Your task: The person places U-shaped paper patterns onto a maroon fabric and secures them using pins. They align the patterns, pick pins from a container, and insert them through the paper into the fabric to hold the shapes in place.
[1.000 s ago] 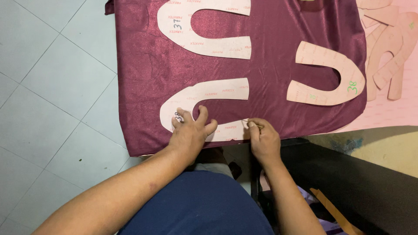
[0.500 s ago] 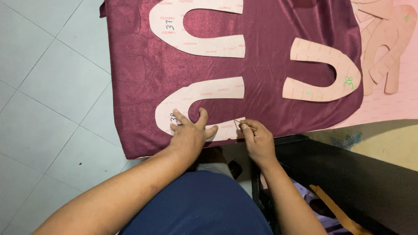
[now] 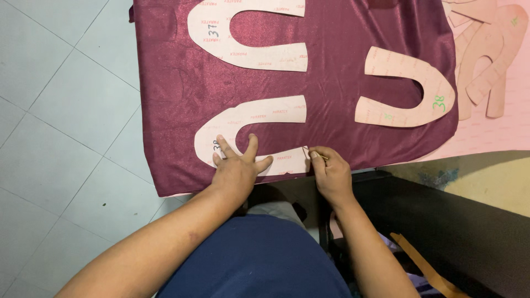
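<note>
Cream U-shaped card pattern (image 3: 243, 124): flat on shiny maroon fabric (image 3: 331, 77), pinned under spread left hand (image 3: 237, 171); seemingly thin, light, apt to slide, best pressed flat. Right hand (image 3: 331, 174), at its lower tip, pinches a thin marking tool (image 3: 316, 154). Beyond the hands: two similar patterns (image 3: 248, 33).

Bench (image 3: 486, 138): pink-surfaced top, standing over a pale tiled floor (image 3: 61, 138). Lying directly on it: one sheet of maroon satin fabric (image 3: 331, 83), spread flat to the near edge, and a cluster of tan card pattern pieces (image 3: 486, 55) at the far right, beside the fabric.
</note>
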### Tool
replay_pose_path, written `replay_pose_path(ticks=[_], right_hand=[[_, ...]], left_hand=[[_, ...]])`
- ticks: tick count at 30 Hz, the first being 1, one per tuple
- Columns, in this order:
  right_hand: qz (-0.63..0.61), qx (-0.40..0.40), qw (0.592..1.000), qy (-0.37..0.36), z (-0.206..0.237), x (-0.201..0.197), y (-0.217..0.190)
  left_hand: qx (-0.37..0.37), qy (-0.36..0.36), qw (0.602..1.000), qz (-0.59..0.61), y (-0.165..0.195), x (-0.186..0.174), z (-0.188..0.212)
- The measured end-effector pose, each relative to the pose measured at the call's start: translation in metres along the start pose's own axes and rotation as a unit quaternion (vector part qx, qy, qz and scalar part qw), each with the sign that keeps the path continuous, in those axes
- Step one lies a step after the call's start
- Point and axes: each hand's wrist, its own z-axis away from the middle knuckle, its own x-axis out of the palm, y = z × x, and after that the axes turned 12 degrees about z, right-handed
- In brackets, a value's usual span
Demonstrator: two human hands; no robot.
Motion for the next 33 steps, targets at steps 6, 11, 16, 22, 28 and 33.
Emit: replay_pose_path(ticks=[6,11,16,22,28,33], right_hand=[[0.039,-0.062,0.997,0.023,-0.003,-0.002,0.015],[0.027,-0.078,0.996,0.026,-0.003,-0.001,0.019],[-0.013,-0.071,0.997,-0.015,-0.006,-0.001,0.020],[0.019,-0.080,0.996,-0.025,-0.008,-0.009,0.026],[0.032,-0.120,0.992,-0.007,-0.008,-0.012,0.025],[0.079,-0.226,0.970,-0.038,-0.003,-0.024,0.027]], left_hand=[[-0.031,-0.004,0.997,0.065,0.007,0.013,-0.002],[-0.047,0.038,0.991,0.115,0.013,0.018,-0.001],[-0.062,0.066,0.986,0.141,0.021,0.027,0.004],[-0.066,0.104,0.978,0.167,0.024,0.038,0.004],[-0.071,0.118,0.977,0.161,0.026,0.045,0.004],[-0.071,0.135,0.973,0.172,0.026,0.048,0.003]])
